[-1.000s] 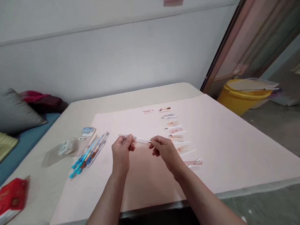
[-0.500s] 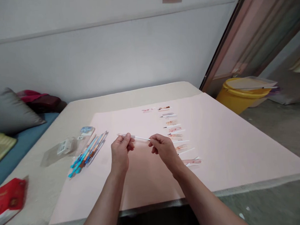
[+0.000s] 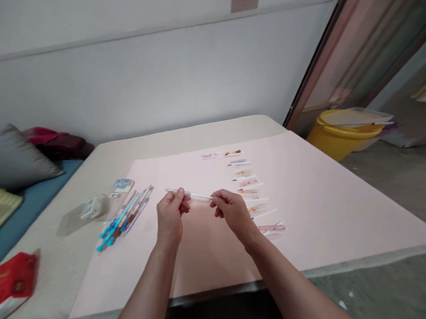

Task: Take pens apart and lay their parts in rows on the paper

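Over pink paper (image 3: 324,201), both hands (image 3: 169,215) (image 3: 233,211) hold a pen (image 3: 198,195).

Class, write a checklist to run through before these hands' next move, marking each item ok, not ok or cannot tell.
1. Left hand grips one end of the slim white-and-clear pen piece: ok.
2. Right hand pinches its other end: ok.
3. Right-hand end of the piece visible: not ok, fingers cover it.
4. Blue, brown and grey slender pens lie apart from both hands: ok.
5. Right hand touching the row of pinkish-and-white pen parts: cannot tell.
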A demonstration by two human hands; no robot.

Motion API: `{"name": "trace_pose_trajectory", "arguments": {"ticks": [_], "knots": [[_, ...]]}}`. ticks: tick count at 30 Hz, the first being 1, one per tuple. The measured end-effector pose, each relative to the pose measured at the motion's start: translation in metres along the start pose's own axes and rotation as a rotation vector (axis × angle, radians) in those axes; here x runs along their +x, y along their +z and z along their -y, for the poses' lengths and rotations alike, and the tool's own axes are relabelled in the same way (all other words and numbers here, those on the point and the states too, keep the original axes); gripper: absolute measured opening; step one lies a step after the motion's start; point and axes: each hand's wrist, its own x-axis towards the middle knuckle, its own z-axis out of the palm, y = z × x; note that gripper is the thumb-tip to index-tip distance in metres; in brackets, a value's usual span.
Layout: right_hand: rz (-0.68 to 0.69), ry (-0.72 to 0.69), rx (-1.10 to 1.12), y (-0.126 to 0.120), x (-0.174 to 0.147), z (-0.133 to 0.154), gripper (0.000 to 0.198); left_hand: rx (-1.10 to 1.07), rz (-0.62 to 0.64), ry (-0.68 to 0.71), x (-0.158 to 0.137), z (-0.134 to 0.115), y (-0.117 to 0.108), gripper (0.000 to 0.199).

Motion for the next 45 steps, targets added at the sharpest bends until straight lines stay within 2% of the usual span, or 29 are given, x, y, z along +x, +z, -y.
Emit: {"name": "trace_pose_trajectory", "arguments": {"ticks": [10,15,18,24,30,45], "knots": [[-0.024,-0.031,-0.009,0.001,-0.001,0.005,0.015,-0.198,0.077,-0.1,0.004,0.002,-0.002,0.035],[-0.083,-0.088,-0.081,0.004,-0.005,0.011,0.015,-0.125,0.037,-0.044,0.002,0.001,-0.001,0.033],[-0.071,-0.088,-0.079,0.007,-0.008,0.013,0.015,-0.07,0.048,-0.037,-0.002,0.002,0.002,0.032],[0.004,0.027,0.067,0.011,-0.008,0.013,0.015,0.103,0.158,0.009,-0.019,0.008,0.016,0.032],[0.005,0.12,0.168,0.01,-0.007,0.014,0.013,0.134,0.154,0.017,-0.022,0.01,0.017,0.032],[0.039,0.125,0.136,0.012,-0.007,0.014,0.01,0.168,0.158,0.017,-0.02,0.008,0.013,0.033]]}}
